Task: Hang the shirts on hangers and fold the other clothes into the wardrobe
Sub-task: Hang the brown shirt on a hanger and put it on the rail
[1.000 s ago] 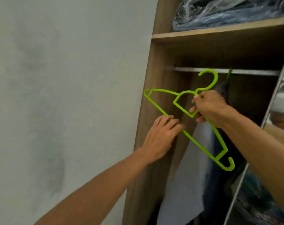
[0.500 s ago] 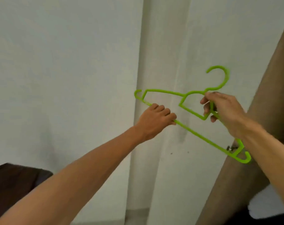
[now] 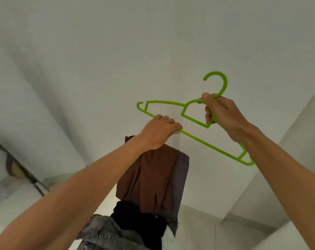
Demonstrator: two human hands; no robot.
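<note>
The right hand (image 3: 223, 114) is closed around the neck of a green hanger (image 3: 194, 138), just under its hook, which curls up toward twelve o'clock. The left hand (image 3: 159, 131) is wrapped over the long bottom bar of that same hanger, toward its nine o'clock end. Between them the hanger is held up in the air, tilted, with its far shoulder dropping toward four o'clock behind the right forearm. Nothing hangs on it.

Out from the hands, at about six o'clock, clothes lie in a loose pile on a pale surface that may be a bed; I cannot tell for sure. On top is a brown garment (image 3: 151, 179), with a grey garment (image 3: 182, 177) showing just beside it on the three o'clock side. Nearer the camera a black garment (image 3: 138, 221) overlaps the brown one, and a washed denim piece (image 3: 102, 233) sits at the bottom edge. Plain white walls fill the rest of the view.

My reading is that the step in hand is bringing an empty hanger to the pile, ahead of dressing a shirt onto it. The next move would call for freeing one hand, choosing a shirt from the heap, and feeding one hanger shoulder into its neck.

Counted: one hanger, two hands, four garments visible; more may lie hidden beneath.
</note>
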